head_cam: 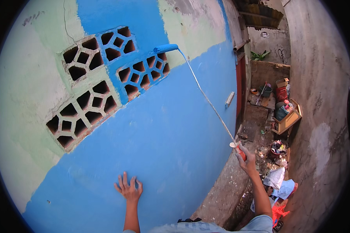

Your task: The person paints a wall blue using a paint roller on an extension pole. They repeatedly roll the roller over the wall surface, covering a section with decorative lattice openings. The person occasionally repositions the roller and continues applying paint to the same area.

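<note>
My right hand (246, 158) grips the red handle (241, 153) of a paint roller. Its long thin metal rod (205, 94) runs up and left to a blue-coated roller sleeve (165, 48), which lies at the upper edge of a ventilation block panel painted blue (144, 70). With fingers spread, my left hand (129, 186) rests against the blue lower wall (163, 131) and holds nothing. Left of the blue panels, more ventilation blocks (83, 102) show bare, pale green-grey surfaces. A fresh darker blue band (122, 14) rises above the blocks, between pale green wall areas.
On the right runs a narrow passage beside a rough grey wall (318, 116). Along it lie a wooden frame (288, 121), a bucket of rubbish (277, 147), white sacks (275, 177) and a red plastic bag (278, 214). A small white fitting (229, 99) juts from the painted wall.
</note>
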### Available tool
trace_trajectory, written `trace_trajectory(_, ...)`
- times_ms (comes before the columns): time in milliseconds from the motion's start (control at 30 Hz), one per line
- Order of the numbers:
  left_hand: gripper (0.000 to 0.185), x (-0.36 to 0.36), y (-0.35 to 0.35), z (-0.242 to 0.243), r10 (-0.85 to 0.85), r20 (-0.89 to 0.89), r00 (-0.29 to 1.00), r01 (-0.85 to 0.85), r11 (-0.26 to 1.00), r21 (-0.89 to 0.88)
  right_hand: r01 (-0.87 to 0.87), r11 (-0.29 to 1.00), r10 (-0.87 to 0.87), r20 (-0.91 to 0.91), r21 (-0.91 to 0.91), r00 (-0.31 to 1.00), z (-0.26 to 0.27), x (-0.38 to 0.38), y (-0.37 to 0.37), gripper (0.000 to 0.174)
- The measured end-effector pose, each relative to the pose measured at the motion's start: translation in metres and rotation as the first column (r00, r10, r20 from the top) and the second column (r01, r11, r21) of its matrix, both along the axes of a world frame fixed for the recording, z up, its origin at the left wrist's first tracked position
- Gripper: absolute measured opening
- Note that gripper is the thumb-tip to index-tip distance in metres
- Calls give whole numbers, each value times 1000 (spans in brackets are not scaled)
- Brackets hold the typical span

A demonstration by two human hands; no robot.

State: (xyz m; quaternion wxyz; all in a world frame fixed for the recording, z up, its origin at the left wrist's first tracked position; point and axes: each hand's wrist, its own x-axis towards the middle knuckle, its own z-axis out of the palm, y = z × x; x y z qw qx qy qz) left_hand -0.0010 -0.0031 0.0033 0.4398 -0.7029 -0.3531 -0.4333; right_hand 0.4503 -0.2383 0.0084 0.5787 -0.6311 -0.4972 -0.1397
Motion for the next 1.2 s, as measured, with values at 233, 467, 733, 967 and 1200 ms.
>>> trace_trajectory(233, 12, 2, 1, 1, -4, 11, 1000, 4, 999, 32, 12, 999, -11, 16, -37, 1000, 5, 0, 24, 42)
trace_trajectory(467, 10, 3, -2, 2, 17, 15, 1000, -18, 1000, 24, 1, 1000, -1, 4, -1, 1000, 7, 4, 39, 42)
trace_trajectory(733, 13, 2, 1, -1, 9, 13, 1000, -9, 1000, 18, 6, 996, -6, 0, -87, 1000, -73, -3, 9, 44)
trace_trajectory(967, 13, 3, 0, 3, 23, 16, 1000, -24, 999, 26, 34, 999, -33, 10, -25, 999, -39, -14, 25, 45)
trace_trajectory(1200, 11, 4, 2, 3, -2, 16, 1000, 2, 999, 45, 27, 998, -27, -10, -62, 1000, -59, -16, 27, 41)
